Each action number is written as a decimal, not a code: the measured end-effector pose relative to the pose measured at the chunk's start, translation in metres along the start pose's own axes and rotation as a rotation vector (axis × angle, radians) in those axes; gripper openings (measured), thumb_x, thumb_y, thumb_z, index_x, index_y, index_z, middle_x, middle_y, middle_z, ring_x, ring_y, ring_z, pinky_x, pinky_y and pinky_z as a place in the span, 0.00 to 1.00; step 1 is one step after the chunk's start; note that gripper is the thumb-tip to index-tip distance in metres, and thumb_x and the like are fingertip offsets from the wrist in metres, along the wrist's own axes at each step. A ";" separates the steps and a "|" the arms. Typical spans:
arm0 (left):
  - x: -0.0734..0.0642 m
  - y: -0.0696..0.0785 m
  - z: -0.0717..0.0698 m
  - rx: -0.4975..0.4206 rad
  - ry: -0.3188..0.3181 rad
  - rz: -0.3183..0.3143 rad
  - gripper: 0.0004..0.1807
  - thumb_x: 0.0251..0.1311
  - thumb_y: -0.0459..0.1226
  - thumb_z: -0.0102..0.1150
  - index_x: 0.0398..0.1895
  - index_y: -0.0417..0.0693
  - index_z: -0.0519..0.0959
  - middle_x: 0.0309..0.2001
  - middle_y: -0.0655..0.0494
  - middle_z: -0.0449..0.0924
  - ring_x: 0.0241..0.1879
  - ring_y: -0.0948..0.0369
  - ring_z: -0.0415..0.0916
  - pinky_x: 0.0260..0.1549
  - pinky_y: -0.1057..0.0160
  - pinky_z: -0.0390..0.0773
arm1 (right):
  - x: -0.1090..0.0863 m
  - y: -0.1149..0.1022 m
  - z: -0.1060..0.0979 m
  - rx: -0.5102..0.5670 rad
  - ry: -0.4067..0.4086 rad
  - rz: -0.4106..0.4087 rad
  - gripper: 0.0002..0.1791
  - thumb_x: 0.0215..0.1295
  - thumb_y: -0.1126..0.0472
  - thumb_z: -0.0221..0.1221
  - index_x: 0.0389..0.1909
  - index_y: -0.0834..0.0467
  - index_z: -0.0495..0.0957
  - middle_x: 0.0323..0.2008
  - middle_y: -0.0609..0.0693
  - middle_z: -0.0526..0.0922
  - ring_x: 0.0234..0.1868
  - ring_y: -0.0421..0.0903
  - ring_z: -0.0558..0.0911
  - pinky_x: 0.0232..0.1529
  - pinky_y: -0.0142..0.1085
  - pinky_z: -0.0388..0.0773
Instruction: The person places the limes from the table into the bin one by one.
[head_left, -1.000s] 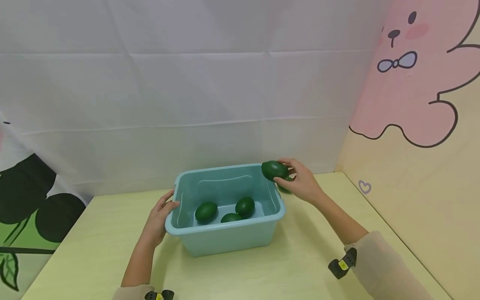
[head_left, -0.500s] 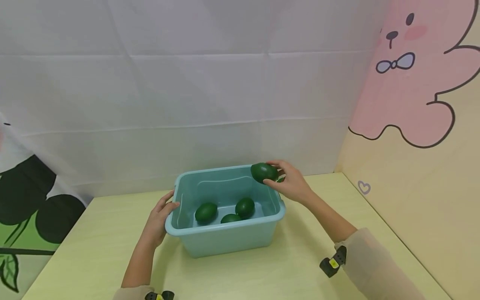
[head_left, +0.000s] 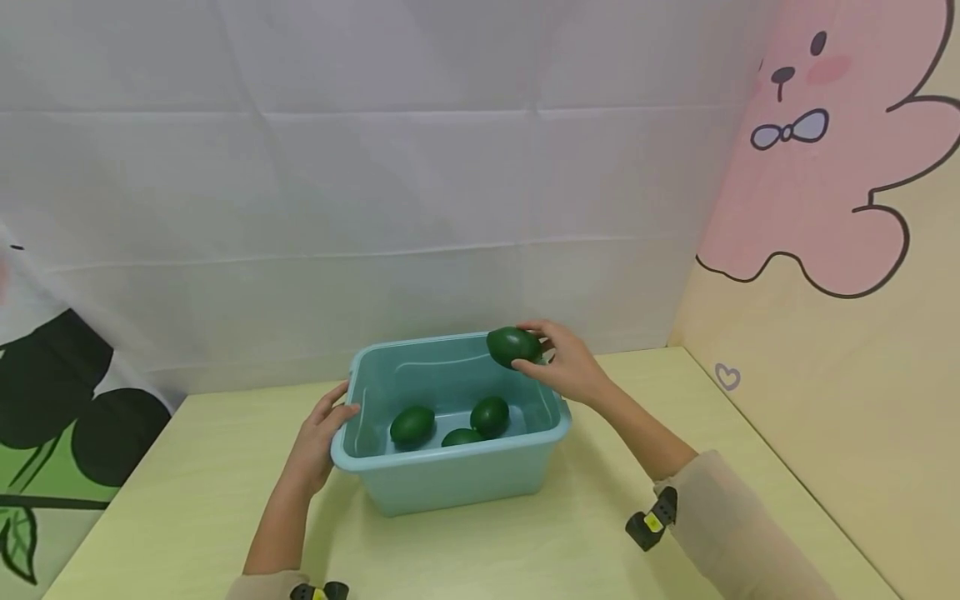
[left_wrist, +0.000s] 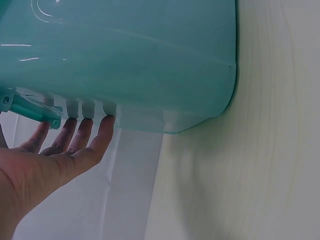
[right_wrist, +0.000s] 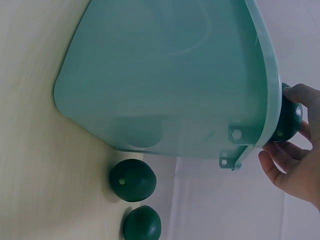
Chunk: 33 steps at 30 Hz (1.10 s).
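Left hand (head_left: pixel 318 437) left of lower centre, thumb and fingers gripping a teal tub's rim (head_left: pixel 340 437), three green fruits (head_left: pixel 462 436) inside at lower centre, held dark green fruit (head_left: pixel 512 347) over the tub's upper right corner, long axis roughly sideways, right end dipping, right hand (head_left: pixel 566 365) pinching it

Small decorated nook, exact kind unclear

Looks like a dressed-up play corner; cannot tell home from studio. Backed at 12 o'clock by a creased pale sheet (head_left: pixel 390 183). Flanked at 2 by a pink cartoon animal (head_left: pixel 832 187), near 8 by a dark fruit print (head_left: pixel 123 437). Furnished at 6 with a plain table (head_left: pixel 465 546).
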<state>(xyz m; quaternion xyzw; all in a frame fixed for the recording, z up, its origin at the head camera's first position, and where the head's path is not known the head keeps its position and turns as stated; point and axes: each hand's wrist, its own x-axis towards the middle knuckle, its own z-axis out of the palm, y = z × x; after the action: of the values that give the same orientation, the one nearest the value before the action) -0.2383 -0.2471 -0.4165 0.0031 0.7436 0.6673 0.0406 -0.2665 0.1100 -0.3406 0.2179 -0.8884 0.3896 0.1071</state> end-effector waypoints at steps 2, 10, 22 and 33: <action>0.000 0.000 0.000 -0.002 -0.001 0.001 0.31 0.69 0.47 0.42 0.73 0.55 0.49 0.67 0.40 0.58 0.59 0.48 0.65 0.45 0.61 0.75 | 0.001 0.000 0.003 0.001 -0.003 -0.005 0.28 0.58 0.54 0.64 0.59 0.56 0.69 0.51 0.56 0.77 0.44 0.50 0.77 0.39 0.40 0.77; -0.002 -0.005 -0.002 -0.010 -0.005 0.003 0.31 0.69 0.46 0.43 0.73 0.55 0.50 0.66 0.41 0.58 0.53 0.56 0.70 0.45 0.60 0.75 | 0.006 -0.008 0.012 -0.004 -0.043 0.022 0.29 0.57 0.53 0.64 0.60 0.52 0.69 0.53 0.53 0.76 0.47 0.50 0.77 0.40 0.39 0.77; 0.000 -0.001 -0.001 -0.005 -0.003 0.003 0.31 0.69 0.47 0.43 0.72 0.55 0.50 0.67 0.41 0.58 0.55 0.53 0.69 0.45 0.60 0.75 | 0.015 -0.014 0.025 -0.028 -0.079 -0.011 0.30 0.57 0.52 0.63 0.61 0.53 0.69 0.55 0.53 0.75 0.48 0.52 0.76 0.45 0.42 0.76; -0.001 -0.001 -0.001 -0.017 -0.012 0.011 0.31 0.69 0.47 0.43 0.73 0.54 0.49 0.66 0.41 0.58 0.53 0.57 0.70 0.42 0.64 0.76 | 0.023 -0.012 0.042 -0.002 -0.120 -0.049 0.29 0.58 0.52 0.63 0.61 0.54 0.69 0.55 0.53 0.76 0.50 0.50 0.75 0.50 0.45 0.74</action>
<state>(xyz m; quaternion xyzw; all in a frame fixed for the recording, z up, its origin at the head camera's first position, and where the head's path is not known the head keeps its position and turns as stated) -0.2370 -0.2483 -0.4169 0.0109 0.7377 0.6737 0.0414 -0.2819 0.0644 -0.3528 0.2622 -0.8880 0.3723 0.0634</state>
